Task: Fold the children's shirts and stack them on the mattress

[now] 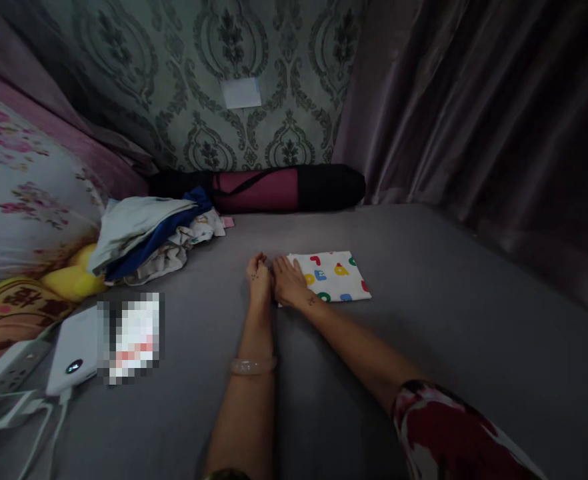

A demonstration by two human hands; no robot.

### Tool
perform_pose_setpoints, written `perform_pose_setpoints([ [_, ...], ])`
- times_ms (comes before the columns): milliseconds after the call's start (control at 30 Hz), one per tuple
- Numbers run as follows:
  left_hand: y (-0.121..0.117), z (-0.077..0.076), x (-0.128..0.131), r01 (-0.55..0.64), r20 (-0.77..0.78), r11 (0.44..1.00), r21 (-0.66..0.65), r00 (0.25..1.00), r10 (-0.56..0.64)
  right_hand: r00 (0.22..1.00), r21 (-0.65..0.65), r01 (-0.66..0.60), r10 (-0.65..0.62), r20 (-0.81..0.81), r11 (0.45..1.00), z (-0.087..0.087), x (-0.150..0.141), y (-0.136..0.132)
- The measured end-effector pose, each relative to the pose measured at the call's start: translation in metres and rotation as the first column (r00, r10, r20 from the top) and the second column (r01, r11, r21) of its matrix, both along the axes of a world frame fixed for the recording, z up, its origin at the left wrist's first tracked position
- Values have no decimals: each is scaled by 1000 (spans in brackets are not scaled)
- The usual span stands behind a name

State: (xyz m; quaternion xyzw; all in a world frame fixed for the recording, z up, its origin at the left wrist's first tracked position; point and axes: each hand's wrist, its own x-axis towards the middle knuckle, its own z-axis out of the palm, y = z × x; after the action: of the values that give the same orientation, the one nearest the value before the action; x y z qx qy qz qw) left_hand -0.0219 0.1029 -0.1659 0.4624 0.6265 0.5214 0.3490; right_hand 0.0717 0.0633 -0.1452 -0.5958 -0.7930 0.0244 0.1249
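Note:
A white folded cloth (341,280) with red, yellow, blue and green letters lies flat on the grey bed sheet. My right hand (290,283) rests palm down over its left end, fingers stretched out, hiding that part of it. Just left of the cloth, my left hand (259,272) is turned on its side close to my right hand, its fingers loosely bent with nothing visible in them. Whether it touches the cloth's edge is hidden. A pale bangle (253,367) circles my left wrist.
A pile of clothes (147,230) sits at the left, near a yellow plush (69,273). Closer stand a white power bank (77,350), a power strip (11,373) and cables. A black and maroon long bag (259,189) lies along the wall; a curtain (414,120) hangs at right.

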Motion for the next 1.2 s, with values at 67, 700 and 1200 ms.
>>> perform_pose_setpoints([
  [67,-1,1,0,18,-5,1000,-2,1000,-18,999,-10,-34,34,19,999,-5,-4,-3],
  [700,-31,4,58,432,-768,899,-64,554,-321,995,-75,91,-93,-24,993,-3,80,-17],
  [1200,-44,4,64,372,-916,913,-166,286,-283,979,-116,175,-186,-89,978,-3,96,-19],
])
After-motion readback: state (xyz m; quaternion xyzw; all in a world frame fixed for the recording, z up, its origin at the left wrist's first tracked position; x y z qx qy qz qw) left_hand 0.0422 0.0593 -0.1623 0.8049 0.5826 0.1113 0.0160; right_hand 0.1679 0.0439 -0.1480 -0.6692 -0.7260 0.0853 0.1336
